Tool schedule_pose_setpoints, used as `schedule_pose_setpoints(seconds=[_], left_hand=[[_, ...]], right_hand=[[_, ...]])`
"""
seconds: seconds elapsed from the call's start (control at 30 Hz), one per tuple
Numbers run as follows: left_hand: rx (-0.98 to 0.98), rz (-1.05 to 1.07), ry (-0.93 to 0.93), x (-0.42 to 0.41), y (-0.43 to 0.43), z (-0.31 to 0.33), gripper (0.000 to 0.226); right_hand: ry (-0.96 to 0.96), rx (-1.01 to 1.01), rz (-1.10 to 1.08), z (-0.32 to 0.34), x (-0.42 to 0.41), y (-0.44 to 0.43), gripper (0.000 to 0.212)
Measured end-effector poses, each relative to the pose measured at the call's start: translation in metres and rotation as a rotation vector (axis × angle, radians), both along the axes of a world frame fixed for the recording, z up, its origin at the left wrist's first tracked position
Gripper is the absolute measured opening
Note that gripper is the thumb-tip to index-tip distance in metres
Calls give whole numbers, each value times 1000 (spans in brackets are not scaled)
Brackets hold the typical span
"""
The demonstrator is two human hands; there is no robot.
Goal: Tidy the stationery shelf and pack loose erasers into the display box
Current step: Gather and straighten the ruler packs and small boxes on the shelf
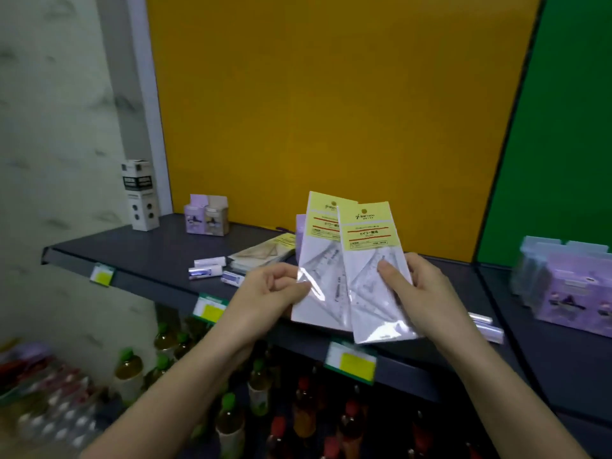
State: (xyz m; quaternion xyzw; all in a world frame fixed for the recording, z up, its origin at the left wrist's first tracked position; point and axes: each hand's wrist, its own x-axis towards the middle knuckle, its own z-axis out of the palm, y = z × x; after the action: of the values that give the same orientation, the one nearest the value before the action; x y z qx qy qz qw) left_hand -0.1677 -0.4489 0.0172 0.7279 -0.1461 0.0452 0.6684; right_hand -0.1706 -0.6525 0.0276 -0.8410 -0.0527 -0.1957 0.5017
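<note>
1. Nearest the camera, two bare forearms reach up from the bottom edge. The left hand (pixel 270 289) and the right hand (pixel 419 293) hold a fanned pair of clear plastic packets with yellow header cards, set squares inside (pixel 351 270), above the front edge of the dark grey shelf (pixel 149 250).
2. The left hand's fingers are curled, pinching the rear packet's left edge. The right hand's thumb presses on the front packet's face, fingers behind.
3. Judged by look, the packets are light, thin and glossy, so likely slippery; gripping the card-backed edges seems safest.
4. The small white wrapped loose erasers (pixel 212 270) lie near the shelf's front edge, left of the hands.
5. The lilac display box (pixel 207 215) stands at the back edge, though blur leaves its contents unclear.
6. The erasers should be light and firm, easily pinched across the sleeve.
</note>
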Motion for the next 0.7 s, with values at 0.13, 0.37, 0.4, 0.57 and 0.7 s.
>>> schedule_pose_setpoints(seconds=[0.13, 0.37, 0.4, 0.57, 0.7], left_hand=[[90, 98, -10, 38, 80, 6, 9], [149, 173, 78, 122, 142, 7, 15], [140, 162, 90, 131, 141, 8, 14], [165, 117, 91, 171, 126, 8, 17], [262, 87, 46, 194, 118, 1, 23]], right_hand=[[50, 94, -58, 9, 27, 56, 20], [189, 175, -113, 32, 59, 107, 15], [204, 194, -103, 34, 62, 112, 15], [232, 162, -131, 41, 79, 122, 14], [211, 118, -134, 45, 95, 123, 13]])
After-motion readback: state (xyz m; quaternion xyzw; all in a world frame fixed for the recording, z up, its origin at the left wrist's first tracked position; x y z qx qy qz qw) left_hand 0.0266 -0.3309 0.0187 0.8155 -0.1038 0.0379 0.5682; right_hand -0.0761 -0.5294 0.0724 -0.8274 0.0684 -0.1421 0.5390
